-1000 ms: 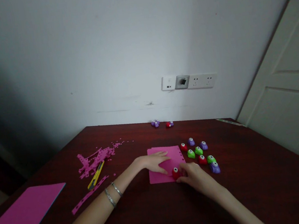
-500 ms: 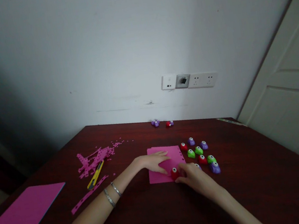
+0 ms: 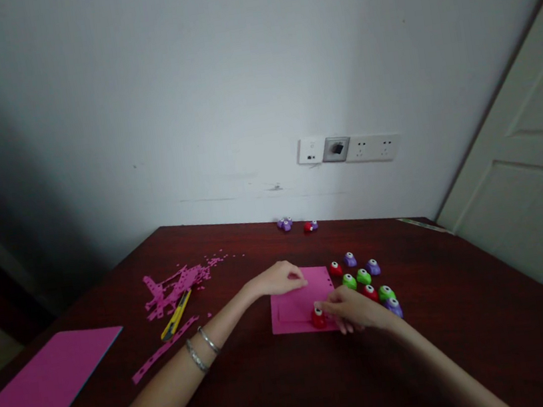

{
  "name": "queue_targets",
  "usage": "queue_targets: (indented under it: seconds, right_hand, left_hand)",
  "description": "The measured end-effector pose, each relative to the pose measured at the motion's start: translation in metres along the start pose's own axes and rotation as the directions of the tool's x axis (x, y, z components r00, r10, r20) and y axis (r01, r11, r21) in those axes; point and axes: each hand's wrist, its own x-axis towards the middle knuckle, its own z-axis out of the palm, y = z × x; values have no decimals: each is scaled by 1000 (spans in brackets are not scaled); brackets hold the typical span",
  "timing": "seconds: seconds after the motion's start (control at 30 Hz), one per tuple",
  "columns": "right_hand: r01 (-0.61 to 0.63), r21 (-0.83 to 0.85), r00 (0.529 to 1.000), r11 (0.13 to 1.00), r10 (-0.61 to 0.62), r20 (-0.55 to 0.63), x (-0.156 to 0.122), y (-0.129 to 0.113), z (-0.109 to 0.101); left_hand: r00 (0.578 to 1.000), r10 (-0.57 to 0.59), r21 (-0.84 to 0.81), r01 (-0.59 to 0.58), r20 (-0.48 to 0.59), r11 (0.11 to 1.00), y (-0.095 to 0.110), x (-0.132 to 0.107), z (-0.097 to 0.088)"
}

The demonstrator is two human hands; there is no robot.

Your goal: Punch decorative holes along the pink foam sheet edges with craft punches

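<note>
- Right hand is on the red punch, fingers closed around it at the near edge of the pink sheet, which lies flat on the counter straight in front of the person.
- Left hand sits at the sheet's far left corner, fingers curled in. I cannot tell whether it pinches the edge or only presses it down.
- My call for a clean job: hold the sheet flat and steady with the left hand, slide the edge fully into the punch slot, then press straight down, not at a slant.
- Just right of the sheet is a cluster of small punches in green, red and purple. The right wrist is close enough to knock them.
- Hard to read: the dim light hides the punch's slot, so how far in the sheet sits is anyone's guess.
- The right hand covers part of the punch and the sheet's near right corner.
- Far left, a second pink sheet runs out of frame, with a yellow knife and pink scraps nearby.
</note>
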Motion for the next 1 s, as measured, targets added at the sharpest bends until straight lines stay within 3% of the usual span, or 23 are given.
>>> queue_targets:
  seconds: [0.13, 0.3, 0.6, 0.8, 1.0]
  right_hand:
    - [-5, 36, 999, 999, 3, 51, 7, 3, 2]
    - [-11, 63, 994, 998, 5, 107, 7, 3, 2]
    - [-37, 108, 994, 993, 25, 108, 7, 10, 5]
    - [-89, 190, 988, 978, 64, 138, 9, 14, 6]
    - [-168, 298, 973, 940, 109, 205, 5, 11, 6]
  left_hand:
    - [983, -115, -173, 138, 141, 975, 1, 1, 9]
    - [953, -131, -295, 213, 273, 932, 2, 4, 15]
    - [911, -228, -374, 355, 343, 857, 6, -2, 17]
    - [875, -216, -380, 394, 433, 837, 3, -1, 28]
    - [866, -250, -379, 427, 434, 821, 1, 1, 35]
